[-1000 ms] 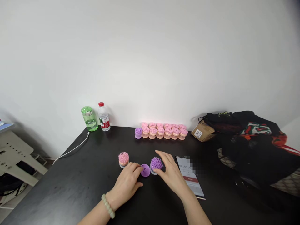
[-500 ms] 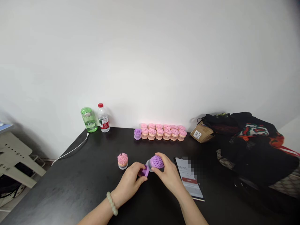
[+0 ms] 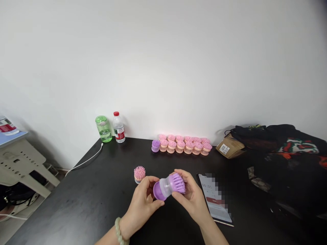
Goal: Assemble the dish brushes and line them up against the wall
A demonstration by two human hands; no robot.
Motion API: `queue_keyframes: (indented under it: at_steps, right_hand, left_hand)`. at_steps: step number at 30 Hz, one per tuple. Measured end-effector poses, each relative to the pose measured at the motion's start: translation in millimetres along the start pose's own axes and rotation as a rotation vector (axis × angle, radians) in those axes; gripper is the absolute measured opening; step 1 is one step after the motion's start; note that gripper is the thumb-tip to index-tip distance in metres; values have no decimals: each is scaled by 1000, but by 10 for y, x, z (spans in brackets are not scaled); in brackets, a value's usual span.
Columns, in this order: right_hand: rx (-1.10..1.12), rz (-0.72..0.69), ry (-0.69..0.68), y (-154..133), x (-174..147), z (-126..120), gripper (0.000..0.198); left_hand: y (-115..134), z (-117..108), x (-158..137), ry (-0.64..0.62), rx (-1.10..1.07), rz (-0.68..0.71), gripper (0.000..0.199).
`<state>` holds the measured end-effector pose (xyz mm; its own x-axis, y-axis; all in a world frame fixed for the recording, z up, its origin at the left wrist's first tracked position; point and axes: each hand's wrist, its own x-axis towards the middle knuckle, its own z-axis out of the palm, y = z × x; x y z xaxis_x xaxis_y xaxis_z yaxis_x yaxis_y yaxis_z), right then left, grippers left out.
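Between my hands is a purple scrubbing brush with soft bristles and a clear middle section, tilted with its bristles to the right. My right hand grips it around the bristle head. In my left hand is a round purple cap, held by its rim against the clear end of the brush. Whether the two are joined I cannot tell. Just beyond my left hand a pink brush stands upright on the black table, its base partly hidden by my fingers.
Along the wall stand two rows of pink brushes, with a purple brush at their left end. Farther left are a green bottle and a red-capped water bottle. A phone, paper bag and dark clothing lie to the right.
The purple cap and the clear end of the brush, apart before, now meet. The brush has tilted, showing its clear section. My view has shifted slightly left.
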<state>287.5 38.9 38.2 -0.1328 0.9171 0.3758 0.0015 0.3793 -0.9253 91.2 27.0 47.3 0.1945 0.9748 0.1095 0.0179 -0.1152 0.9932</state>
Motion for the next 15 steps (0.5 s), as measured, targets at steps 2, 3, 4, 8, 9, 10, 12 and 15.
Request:
queue_keyframes:
  at_steps: [2, 3, 4, 8, 9, 10, 12, 15]
  right_hand:
    - [-18, -7, -38, -23, -4, 21, 50]
    - [-21, -14, -50, -34, -6, 26, 50]
    - [-20, -22, -56, -45, -8, 28, 50]
    - [-18, -49, -55, -89, -22, 26, 49]
    - [-22, -55, -60, -97, -26, 30, 50]
    - [-28, -62, -66, -102, -30, 37, 50]
    - [-40, -79, -67, -105, -39, 57, 50]
    - [-56, -102, -52, -99, -52, 94, 50]
  left_hand:
    - [17, -7, -19, 21, -14, 39, 45]
    - [20, -17, -24, 35, -24, 57, 46]
    - [20, -29, -28, 50, -29, 71, 48]
    - [-1, -72, -38, 69, -69, 104, 52]
    - [-4, -76, -41, 62, -96, 112, 51]
    - [-4, -75, -45, 53, -129, 123, 50]
    - [5, -69, -53, 45, -186, 142, 47]
    - [34, -59, -56, 43, -239, 142, 47]
